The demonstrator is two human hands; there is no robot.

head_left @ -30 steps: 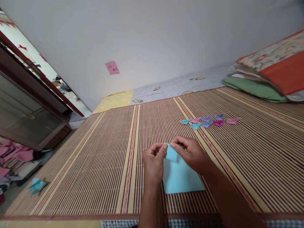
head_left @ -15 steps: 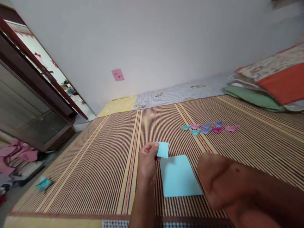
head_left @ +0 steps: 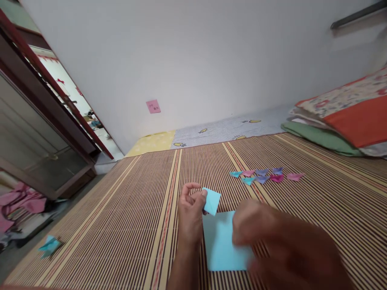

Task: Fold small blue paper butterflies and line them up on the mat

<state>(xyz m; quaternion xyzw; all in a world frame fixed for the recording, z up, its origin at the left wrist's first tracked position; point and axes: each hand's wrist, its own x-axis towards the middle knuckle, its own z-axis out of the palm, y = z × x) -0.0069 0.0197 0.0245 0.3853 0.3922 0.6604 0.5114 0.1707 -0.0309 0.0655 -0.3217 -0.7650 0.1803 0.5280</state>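
Observation:
My left hand (head_left: 191,207) pinches a small light-blue paper square (head_left: 213,201) between thumb and fingers, holding it up in the air. Below it, a larger light-blue sheet (head_left: 220,253) lies flat on the striped mat (head_left: 136,225). My right hand (head_left: 254,223) is over the right part of that sheet, smeared by motion, so its fingers cannot be made out. It is apart from the small square.
Several folded paper pieces in blue, pink and purple, one of them magenta (head_left: 276,177), lie in two rows farther back. Another folded blue paper (head_left: 50,246) sits at the left edge. Folded bedding (head_left: 347,121) is piled at the right, by the wall (head_left: 211,60).
My right hand has moved left, over the large sheet and nearer my left hand. The small square in my left hand has turned and now sits tilted. The view has shifted slightly.

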